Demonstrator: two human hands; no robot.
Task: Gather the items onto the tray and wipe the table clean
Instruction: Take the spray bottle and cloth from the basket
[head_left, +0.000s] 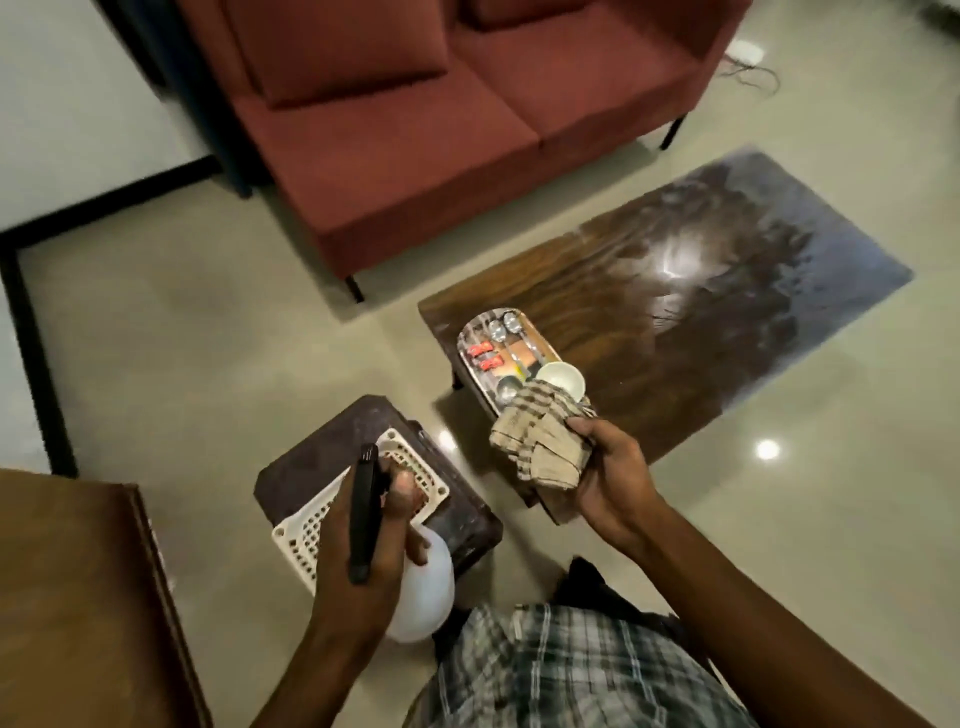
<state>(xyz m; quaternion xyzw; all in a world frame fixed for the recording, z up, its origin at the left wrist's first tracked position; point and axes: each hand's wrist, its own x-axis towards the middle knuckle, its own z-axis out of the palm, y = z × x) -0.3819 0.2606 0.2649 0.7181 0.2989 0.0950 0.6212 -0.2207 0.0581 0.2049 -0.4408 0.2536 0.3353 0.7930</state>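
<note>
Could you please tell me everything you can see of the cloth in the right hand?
The cloth is beige with dark checked stripes, soft woven fabric, crumpled and folded into a bundle. The right hand holds it in a closed grip from the right side. It hangs above the near end of the tray, and covers part of the tray's near edge in view.

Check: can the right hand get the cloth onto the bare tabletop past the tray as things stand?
Probably yes. The right hand already grips the cloth over the table's near end, and the table beyond the tray lies bare. Only the tray and its white bowl sit nearby.
</note>
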